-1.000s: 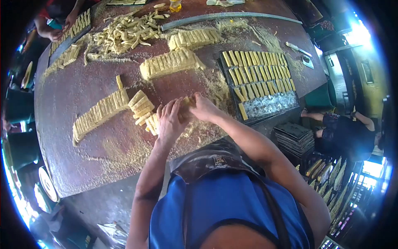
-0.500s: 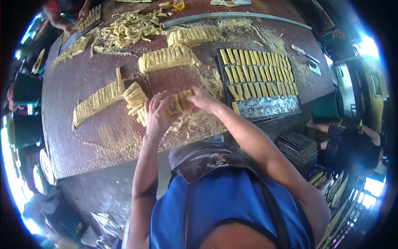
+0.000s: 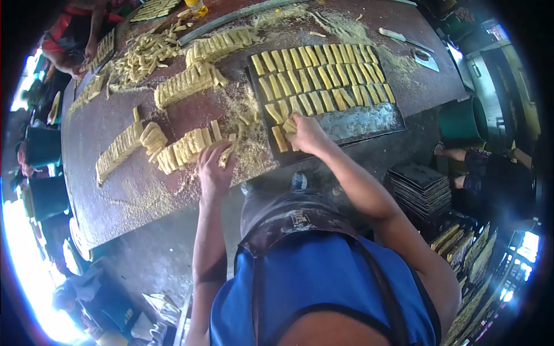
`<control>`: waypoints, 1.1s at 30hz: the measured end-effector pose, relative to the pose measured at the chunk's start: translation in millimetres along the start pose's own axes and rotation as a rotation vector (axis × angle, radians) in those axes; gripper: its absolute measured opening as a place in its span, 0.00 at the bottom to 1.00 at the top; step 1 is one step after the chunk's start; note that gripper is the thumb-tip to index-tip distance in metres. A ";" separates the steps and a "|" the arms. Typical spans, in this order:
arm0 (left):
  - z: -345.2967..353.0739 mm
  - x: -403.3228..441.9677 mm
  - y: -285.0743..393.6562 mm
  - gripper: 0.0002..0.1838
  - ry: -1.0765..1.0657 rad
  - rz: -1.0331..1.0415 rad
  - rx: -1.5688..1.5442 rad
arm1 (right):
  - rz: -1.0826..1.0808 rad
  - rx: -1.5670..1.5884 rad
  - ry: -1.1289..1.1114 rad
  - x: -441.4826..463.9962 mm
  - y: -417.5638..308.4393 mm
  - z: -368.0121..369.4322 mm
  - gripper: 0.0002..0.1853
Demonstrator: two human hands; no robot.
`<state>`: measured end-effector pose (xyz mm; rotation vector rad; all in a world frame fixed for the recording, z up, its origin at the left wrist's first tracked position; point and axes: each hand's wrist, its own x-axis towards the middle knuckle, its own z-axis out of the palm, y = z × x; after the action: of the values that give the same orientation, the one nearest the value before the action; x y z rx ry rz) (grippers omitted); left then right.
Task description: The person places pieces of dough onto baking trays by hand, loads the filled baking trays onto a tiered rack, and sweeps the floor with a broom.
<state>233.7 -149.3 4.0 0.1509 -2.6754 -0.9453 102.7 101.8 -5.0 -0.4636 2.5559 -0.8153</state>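
Observation:
My right hand is over the near left corner of a dark baking tray, its fingers closed on a dough strip. Rows of pale yellow dough strips lie on the tray, and a single strip sits left of my hand. My left hand is on the table's near side, fingers curled round a small dough piece at the right end of a row of dough strips. Its grip is partly hidden. A short leaning bundle of strips adjoins that row.
More crumb-coated rows and a heap of dough offcuts cover the table. A long metal bar, a knife and a scraper lie beyond. Another person's hand works far left. Stacked trays stand right.
My right hand has moved from the dough row to the tray with a strip. My left hand stays by the row, now at its right end. The view has shifted right.

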 end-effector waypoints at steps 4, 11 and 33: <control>42.6 30.6 15.4 0.15 -0.144 0.241 -0.050 | -0.029 -0.046 0.193 -11.1 -4.0 3.2 0.15; 79.6 48.9 52.7 0.23 -0.335 0.429 -0.034 | 0.251 -0.044 0.237 -12.4 4.2 -5.5 0.18; 106.7 52.9 84.0 0.27 -0.328 0.377 0.053 | 0.191 0.014 0.361 -27.0 49.7 -34.2 0.17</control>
<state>150.1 -30.6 -9.2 -0.5227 -2.8698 -0.8345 100.3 167.7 -2.1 -0.0668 2.8631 -0.9135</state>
